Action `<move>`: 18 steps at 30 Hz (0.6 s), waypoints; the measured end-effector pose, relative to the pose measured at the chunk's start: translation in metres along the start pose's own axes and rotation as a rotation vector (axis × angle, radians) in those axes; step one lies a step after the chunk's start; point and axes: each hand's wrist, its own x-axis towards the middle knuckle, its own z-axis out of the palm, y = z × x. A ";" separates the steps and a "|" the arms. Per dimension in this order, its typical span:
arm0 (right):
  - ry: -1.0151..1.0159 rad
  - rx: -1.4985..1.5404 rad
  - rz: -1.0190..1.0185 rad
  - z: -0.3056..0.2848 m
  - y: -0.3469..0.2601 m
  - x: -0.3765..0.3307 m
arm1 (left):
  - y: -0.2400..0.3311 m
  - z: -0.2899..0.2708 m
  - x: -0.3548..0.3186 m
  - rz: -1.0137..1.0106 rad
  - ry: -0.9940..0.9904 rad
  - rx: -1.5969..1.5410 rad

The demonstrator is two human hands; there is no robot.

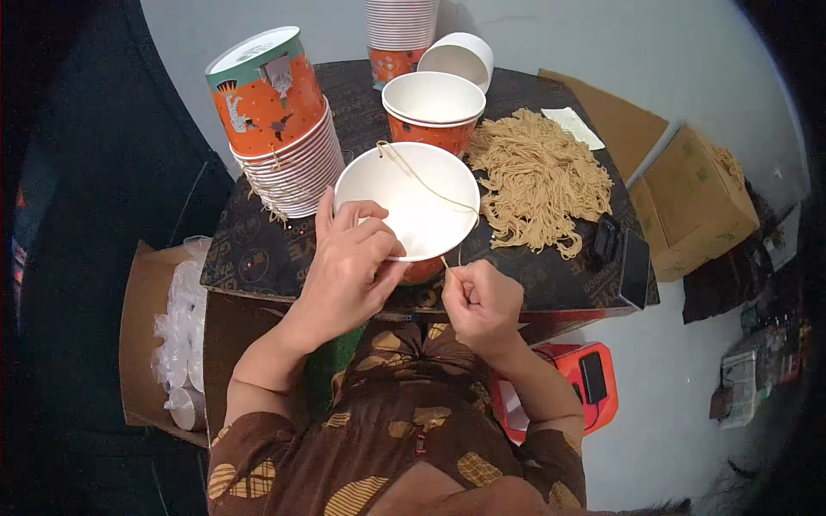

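In front of me a paper bucket (413, 202), white inside and orange outside, is tipped with its mouth toward me. My left hand (351, 256) grips its near-left rim, fingers inside and thumb outside. A tan cord (422, 179) crosses the mouth from a knot at the far rim to the right side. By the near-right rim my right hand (483, 303) is closed, pinching an end of cord between thumb and fingers. A big heap of tan cords (546, 181) lies to the right of the bucket.
Stacked upside-down orange buckets (271, 112) with cords stand at the left. Behind are nested buckets (434, 99), one on its side (460, 58), and a tall stack (402, 30). Cardboard boxes (699, 206) flank the dark table (284, 258); a red stool (602, 370) holds a phone.
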 end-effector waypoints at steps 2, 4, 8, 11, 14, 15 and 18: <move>-0.004 0.017 0.017 0.001 0.001 0.000 | 0.000 -0.001 0.001 0.021 0.005 0.005; -0.002 0.022 0.012 -0.001 0.002 0.001 | 0.003 -0.002 0.004 0.043 0.006 0.015; -0.023 0.037 0.052 0.001 0.003 0.001 | 0.000 -0.010 0.008 -0.006 -0.009 -0.090; -0.018 -0.002 0.020 0.002 0.003 0.005 | -0.006 -0.017 0.020 -0.022 -0.021 -0.129; -0.013 -0.002 0.028 0.004 0.004 0.006 | -0.014 -0.020 0.036 0.009 -0.189 -0.183; -0.013 -0.001 0.028 0.004 0.003 0.007 | -0.016 -0.019 0.043 0.017 -0.295 -0.233; 0.008 -0.007 0.019 0.005 0.002 0.009 | -0.017 -0.016 0.060 0.031 -0.456 -0.299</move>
